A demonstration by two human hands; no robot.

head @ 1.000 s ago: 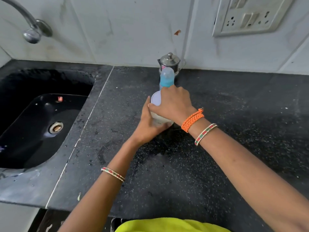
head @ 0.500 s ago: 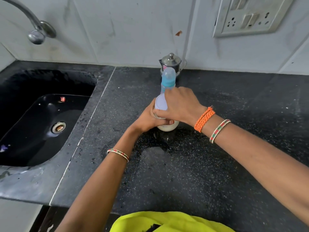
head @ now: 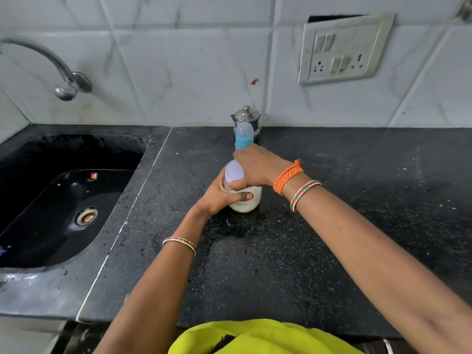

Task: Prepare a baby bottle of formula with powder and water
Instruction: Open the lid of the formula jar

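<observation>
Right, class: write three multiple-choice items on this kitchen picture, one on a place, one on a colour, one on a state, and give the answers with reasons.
1. Where is the steel pot?
A) in the sink
B) at the wall behind the baby bottle
C) at the counter's front edge

2. What colour is the baby bottle top?
A) blue
B) red
C) yellow

3. What is the left hand doing?
A) hanging idle
B) gripping the white container
C) turning the tap

Answers: 1 B, it stands against the tiles; 2 A, the cap shows blue; 3 B, its fingers wrap the container.
</observation>
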